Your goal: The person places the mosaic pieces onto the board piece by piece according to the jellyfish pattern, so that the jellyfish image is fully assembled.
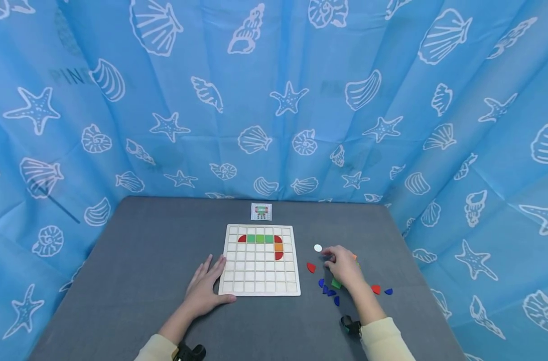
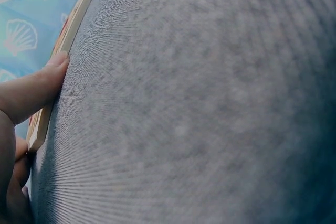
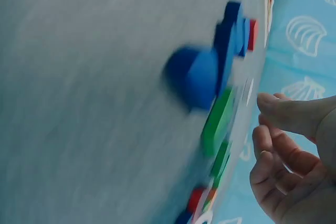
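A square white grid board lies on the grey table. Its upper cells carry a row of red and green pieces, with an orange square and a red rounded piece below the right end. My left hand rests at the board's lower left corner, fingers spread along the left edge and thumb against the near edge. Over the loose pieces right of the board hovers my right hand, loosely bent, fingertips close to a white disc. Nothing shows between its thumb and fingers.
Several blue pieces, a red piece and a green piece lie around the right hand. Farther right are another red piece and a blue one. A small pattern card lies behind the board, before a blue shell-print curtain.
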A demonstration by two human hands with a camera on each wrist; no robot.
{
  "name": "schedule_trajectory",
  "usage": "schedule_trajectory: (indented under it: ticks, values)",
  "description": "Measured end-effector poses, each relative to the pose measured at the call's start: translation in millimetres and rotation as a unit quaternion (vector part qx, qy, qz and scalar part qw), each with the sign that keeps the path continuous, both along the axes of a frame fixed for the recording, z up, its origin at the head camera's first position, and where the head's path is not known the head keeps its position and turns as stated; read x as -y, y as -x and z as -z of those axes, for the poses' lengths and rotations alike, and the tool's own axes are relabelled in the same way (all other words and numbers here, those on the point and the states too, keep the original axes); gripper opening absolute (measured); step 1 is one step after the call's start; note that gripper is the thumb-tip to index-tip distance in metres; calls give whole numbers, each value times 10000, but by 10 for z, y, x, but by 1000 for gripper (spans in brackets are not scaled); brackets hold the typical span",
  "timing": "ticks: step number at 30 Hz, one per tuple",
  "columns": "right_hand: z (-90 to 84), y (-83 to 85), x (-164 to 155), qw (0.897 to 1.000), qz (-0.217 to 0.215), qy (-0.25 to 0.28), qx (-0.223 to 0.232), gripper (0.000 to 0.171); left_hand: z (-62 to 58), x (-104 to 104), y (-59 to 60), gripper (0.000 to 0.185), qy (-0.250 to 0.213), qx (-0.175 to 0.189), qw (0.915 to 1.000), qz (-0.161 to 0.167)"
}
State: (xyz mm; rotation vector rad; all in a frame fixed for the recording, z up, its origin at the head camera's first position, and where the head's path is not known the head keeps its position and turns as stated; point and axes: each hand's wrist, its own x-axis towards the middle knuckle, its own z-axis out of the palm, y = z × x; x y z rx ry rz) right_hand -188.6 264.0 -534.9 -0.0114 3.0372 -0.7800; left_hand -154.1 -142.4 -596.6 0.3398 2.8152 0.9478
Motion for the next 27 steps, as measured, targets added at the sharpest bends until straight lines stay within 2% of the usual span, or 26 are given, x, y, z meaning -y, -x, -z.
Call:
schedule_trajectory:
  ticks: [4,8,12,19,27]
  values:
    - [13,-55,-154,9998,74,-129,127,28,3,1,1,118,43,43,10000,40]
    - [29,-79,-236,9994,-27,-210,260,30,16,6,2,119,12,61,10000,26]
    - [51,-71,-283,9992,-137,-257,285,25,38,7,14,119,67,56,10000,1]
    - [55,-108,-413,9989,44,-300,347,28,41,-17,27,117,-81,-10,9998,158]
    - [66,-112,-387,9987,-19,-361,358,26,13,20,6,117,-47,-11,10000,67]
